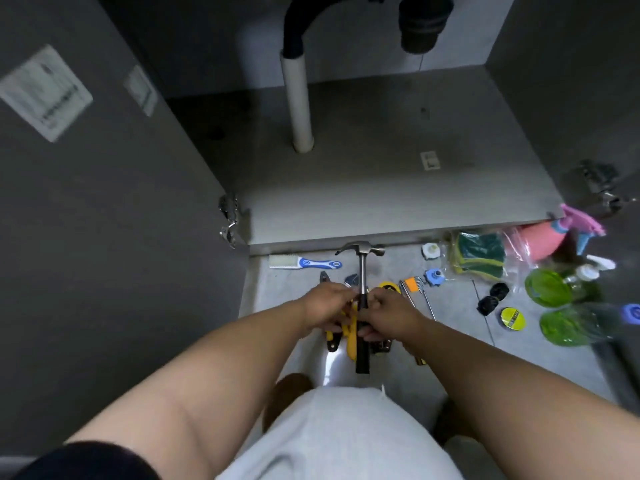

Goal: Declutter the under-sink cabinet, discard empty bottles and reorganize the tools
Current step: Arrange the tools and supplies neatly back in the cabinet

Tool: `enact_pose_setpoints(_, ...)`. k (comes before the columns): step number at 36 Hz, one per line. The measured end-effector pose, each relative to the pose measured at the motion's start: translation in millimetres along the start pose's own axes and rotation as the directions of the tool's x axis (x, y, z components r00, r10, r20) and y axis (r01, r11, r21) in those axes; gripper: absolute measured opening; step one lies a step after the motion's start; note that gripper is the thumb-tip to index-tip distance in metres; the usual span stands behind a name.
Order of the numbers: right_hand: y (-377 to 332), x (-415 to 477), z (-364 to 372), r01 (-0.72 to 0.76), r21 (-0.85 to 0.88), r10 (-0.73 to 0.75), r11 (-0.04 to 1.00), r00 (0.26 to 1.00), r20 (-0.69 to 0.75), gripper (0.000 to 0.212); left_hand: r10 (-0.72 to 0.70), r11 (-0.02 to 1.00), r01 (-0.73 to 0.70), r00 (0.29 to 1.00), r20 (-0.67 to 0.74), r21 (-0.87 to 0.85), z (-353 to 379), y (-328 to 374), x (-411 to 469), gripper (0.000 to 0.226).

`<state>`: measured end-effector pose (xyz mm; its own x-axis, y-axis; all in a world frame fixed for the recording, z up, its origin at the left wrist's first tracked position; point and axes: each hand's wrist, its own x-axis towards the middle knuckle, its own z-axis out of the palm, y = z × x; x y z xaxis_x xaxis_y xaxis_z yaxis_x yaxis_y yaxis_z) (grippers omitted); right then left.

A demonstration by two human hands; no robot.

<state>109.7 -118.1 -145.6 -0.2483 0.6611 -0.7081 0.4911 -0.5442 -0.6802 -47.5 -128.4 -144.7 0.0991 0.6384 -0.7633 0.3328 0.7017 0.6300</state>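
Grey cabinet floor emptied of clutter around its white pipe at 12 o'clock; sorting looks half done.
At 6 o'clock the left hand pinches the hammer, the right hand curled round its handle, over tools on grey tiles; green bottles at 3 o'clock apparently await discarding.

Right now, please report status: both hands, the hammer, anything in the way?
Right hand grips hammer handle; left hand at the shaft, hold unclear. Hammer over floor before cabinet, head toward it. Yellow-handled tools below; white pipe stands inside cabinet.
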Motion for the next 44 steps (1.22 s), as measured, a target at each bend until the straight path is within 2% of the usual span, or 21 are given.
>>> enact_pose_setpoints(2, -9, -11, 12, 0.055, 0.021, -0.056, 0.998, 0.996, 0.063, 0.011, -0.021, 0.994, 0.033, 0.993, 0.12, -0.102, -3, -4, -17, 0.028)
enact_pose_setpoints(4, -16, -17, 27, 0.078, 0.059, -0.083, 0.995, 0.992, 0.097, 0.017, -0.017, 0.984, 0.04, 0.991, 0.131, -0.171, -9, -13, -30, 0.018)
enact_pose_setpoints(6, -23, -21, 41, 0.058, 0.076, -0.068, 0.995, 0.987, 0.145, 0.024, -0.013, 0.967, 0.029, 0.998, 0.067, -0.252, -19, -25, -37, 0.008)
enact_pose_setpoints(10, -38, -22, 65, 0.031, 0.058, -0.046, 0.998, 0.963, 0.265, 0.037, -0.065, 0.956, 0.036, 0.994, -0.089, -0.29, -40, -48, -41, 0.008)
enact_pose_setpoints(12, -44, -22, 68, 0.042, 0.012, -0.043, 0.999, 0.964, 0.263, 0.038, -0.123, 0.948, 0.067, 0.979, -0.163, -0.311, -48, -54, -40, 0.008)
enact_pose_setpoints(16, -50, -28, 57, 0.034, -0.082, -0.012, 0.996, 0.967, 0.253, 0.039, -0.221, 0.906, 0.119, 0.951, -0.216, -0.406, -54, -50, -45, 0.007)
enact_pose_setpoints(21, -53, -50, 25, 0.056, -0.184, -0.013, 0.981, 0.973, 0.229, 0.031, -0.19, 0.877, 0.033, 0.94, -0.284, -0.478, -41, -34, -60, 0.008)
enact_pose_setpoints(27, -51, -78, 8, 0.084, -0.189, -0.052, 0.978, 0.984, 0.168, 0.021, -0.167, 0.899, -0.031, 0.898, -0.408, -0.436, -26, -34, -91, 0.01)
enact_pose_setpoints(31, -50, -79, 17, 0.094, -0.231, -0.058, 0.968, 0.985, 0.16, 0.01, -0.201, 0.906, -0.015, 0.863, -0.463, -0.422, -31, -47, -95, 0.008)
enact_pose_setpoints(36, -42, -58, 34, 0.078, -0.266, -0.036, 0.961, 0.986, 0.161, 0.01, -0.238, 0.919, 0.042, 0.853, -0.466, -0.392, -44, -68, -75, 0.011)
enact_pose_setpoints(39, -30, -34, 38, 0.069, -0.359, -0.009, 0.931, 0.986, 0.165, 0.016, -0.267, 0.925, 0.09, 0.844, -0.465, -0.368, -50, -83, -50, 0.014)
enact_pose_setpoints(44, -2, 13, 41, 0.035, -0.542, 0.051, 0.84, 0.988, 0.143, 0.009, -0.317, 0.924, 0.157, 0.823, -0.47, -0.349, -59, -111, 0, 0.022)
